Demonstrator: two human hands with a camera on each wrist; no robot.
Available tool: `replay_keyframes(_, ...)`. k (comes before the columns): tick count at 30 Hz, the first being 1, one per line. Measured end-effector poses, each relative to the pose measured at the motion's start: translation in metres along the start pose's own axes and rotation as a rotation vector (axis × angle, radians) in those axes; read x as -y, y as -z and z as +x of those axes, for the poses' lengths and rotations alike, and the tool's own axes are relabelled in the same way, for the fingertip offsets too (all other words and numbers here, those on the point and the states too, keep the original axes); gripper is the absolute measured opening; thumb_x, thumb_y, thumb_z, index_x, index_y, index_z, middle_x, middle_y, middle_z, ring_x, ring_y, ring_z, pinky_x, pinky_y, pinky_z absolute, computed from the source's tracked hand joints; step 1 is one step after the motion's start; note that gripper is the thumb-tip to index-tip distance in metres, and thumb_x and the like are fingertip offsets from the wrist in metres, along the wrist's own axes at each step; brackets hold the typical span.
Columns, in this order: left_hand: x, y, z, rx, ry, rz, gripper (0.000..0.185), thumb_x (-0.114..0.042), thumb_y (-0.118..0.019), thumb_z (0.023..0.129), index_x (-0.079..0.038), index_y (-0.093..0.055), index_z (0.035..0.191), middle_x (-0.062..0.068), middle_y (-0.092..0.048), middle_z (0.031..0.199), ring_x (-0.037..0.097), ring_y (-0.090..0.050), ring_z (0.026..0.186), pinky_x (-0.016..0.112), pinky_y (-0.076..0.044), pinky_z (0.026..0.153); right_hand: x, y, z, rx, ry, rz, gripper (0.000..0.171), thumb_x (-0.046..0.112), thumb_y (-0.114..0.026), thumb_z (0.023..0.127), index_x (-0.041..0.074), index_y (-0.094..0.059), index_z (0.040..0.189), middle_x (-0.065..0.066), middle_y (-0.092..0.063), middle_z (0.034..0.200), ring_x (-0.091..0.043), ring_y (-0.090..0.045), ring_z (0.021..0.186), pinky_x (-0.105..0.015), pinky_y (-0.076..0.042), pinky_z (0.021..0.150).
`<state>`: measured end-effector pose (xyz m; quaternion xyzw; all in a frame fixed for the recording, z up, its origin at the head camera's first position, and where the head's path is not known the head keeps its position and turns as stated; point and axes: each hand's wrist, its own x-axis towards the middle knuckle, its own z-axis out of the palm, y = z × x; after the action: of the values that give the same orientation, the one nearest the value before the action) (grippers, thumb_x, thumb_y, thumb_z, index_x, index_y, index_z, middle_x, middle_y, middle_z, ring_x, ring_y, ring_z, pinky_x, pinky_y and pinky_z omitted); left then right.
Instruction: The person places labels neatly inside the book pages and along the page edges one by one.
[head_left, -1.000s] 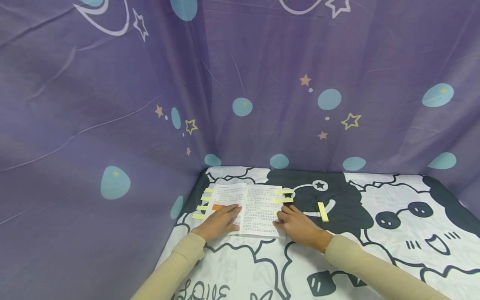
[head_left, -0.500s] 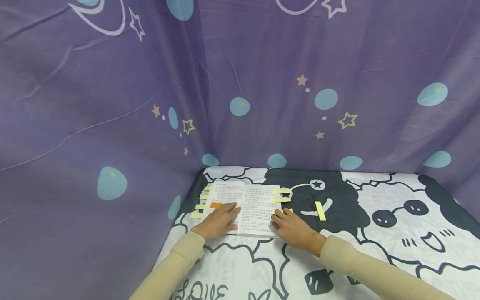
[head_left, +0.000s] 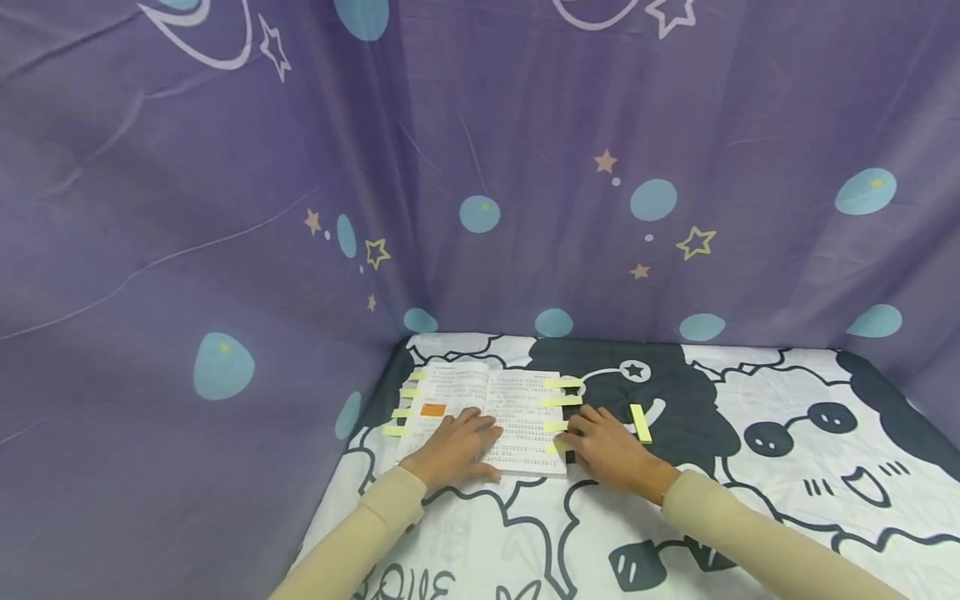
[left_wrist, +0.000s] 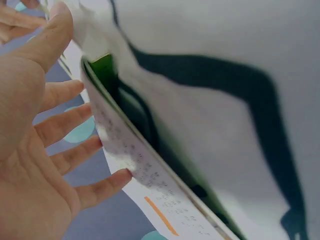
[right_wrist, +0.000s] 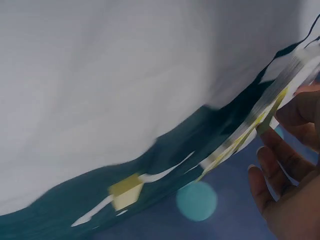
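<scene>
An open book (head_left: pixel 517 417) lies on the patterned cloth, with several yellow sticky tabs (head_left: pixel 562 402) projecting from both side edges. An orange tab (head_left: pixel 432 410) marks its left page. My left hand (head_left: pixel 453 450) lies across the lower middle of the pages, fingers extended; the left wrist view shows them spread along the paper (left_wrist: pixel 145 170). At the lower right edge, my right hand (head_left: pixel 603 446) has its fingers bent, and thumb and index finger pinch the end of a yellow sticky tab (right_wrist: pixel 272 112). The right palm is hidden in the head view.
A small pad of yellow sticky notes (head_left: pixel 641 423) lies on the cloth to the right of the book. The black-and-white cartoon cloth (head_left: pixel 795 492) covers the surface. Purple curtains (head_left: pixel 562 167) rise behind it and on the left.
My left hand has slid right and toward me across the pages, uncovering the orange tab. My right hand has drawn right off the page, and a lower yellow tab now shows at the edge.
</scene>
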<state>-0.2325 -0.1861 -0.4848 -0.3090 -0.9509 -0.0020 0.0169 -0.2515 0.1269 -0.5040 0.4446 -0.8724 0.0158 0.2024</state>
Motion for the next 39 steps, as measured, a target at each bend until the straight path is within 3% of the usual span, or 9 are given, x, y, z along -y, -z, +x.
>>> replay_keyframes(11, 0.001, 0.008, 0.001, 0.014, 0.010, -0.092, 0.072, -0.060, -0.076, 0.084, -0.015, -0.066, 0.140, 0.006, -0.060, 0.145, 0.031, -0.045, 0.140, 0.059, -0.046, 0.107, -0.037, 0.002, -0.024, -0.109, -0.088, 0.015, 0.024, 0.005, -0.081, 0.083, 0.013, -0.080, 0.105, -0.001, -0.067, 0.094, -0.020, -0.049, 0.085, -0.035, -0.041, 0.068)
replay_keyframes(24, 0.008, 0.009, 0.000, 0.022, -0.034, -0.133, 0.063, -0.055, -0.073, 0.089, -0.012, -0.069, 0.135, 0.004, -0.064, 0.140, 0.034, -0.047, 0.140, 0.056, -0.045, 0.110, -0.071, 0.002, -0.056, -0.099, -0.242, 0.002, 0.023, 0.002, -0.079, 0.080, 0.005, -0.079, 0.103, -0.010, -0.067, 0.100, -0.028, -0.054, 0.088, -0.043, -0.049, 0.070)
replay_keyframes(29, 0.011, 0.005, -0.003, 0.018, -0.071, -0.163, 0.055, -0.052, -0.067, 0.095, -0.011, -0.070, 0.133, 0.004, -0.065, 0.138, 0.035, -0.047, 0.140, 0.049, -0.038, 0.118, -0.076, 0.000, -0.066, -0.121, -0.272, -0.001, 0.012, 0.004, -0.081, 0.077, 0.003, -0.076, 0.088, -0.015, -0.067, 0.098, -0.032, -0.056, 0.087, -0.046, -0.050, 0.067)
replay_keyframes(35, 0.010, 0.001, -0.010, -0.066, -0.174, -0.123, 0.036, -0.038, -0.059, 0.106, -0.012, -0.074, 0.125, -0.001, -0.072, 0.125, 0.025, -0.058, 0.131, 0.038, -0.037, 0.119, -0.076, -0.004, -0.072, -0.098, -0.291, 0.000, 0.016, 0.013, -0.082, 0.082, -0.001, -0.076, 0.086, -0.016, -0.070, 0.101, -0.032, -0.058, 0.089, -0.047, -0.051, 0.069)
replay_keyframes(39, 0.004, -0.003, -0.015, -0.184, -0.187, -0.057, 0.028, -0.027, -0.062, 0.104, -0.010, -0.073, 0.124, 0.001, -0.073, 0.118, 0.020, -0.066, 0.116, 0.035, -0.050, 0.107, -0.075, -0.006, -0.072, -0.087, -0.287, 0.003, 0.027, 0.026, -0.084, 0.086, 0.001, -0.077, 0.090, -0.016, -0.069, 0.103, -0.032, -0.058, 0.090, -0.048, -0.052, 0.068)
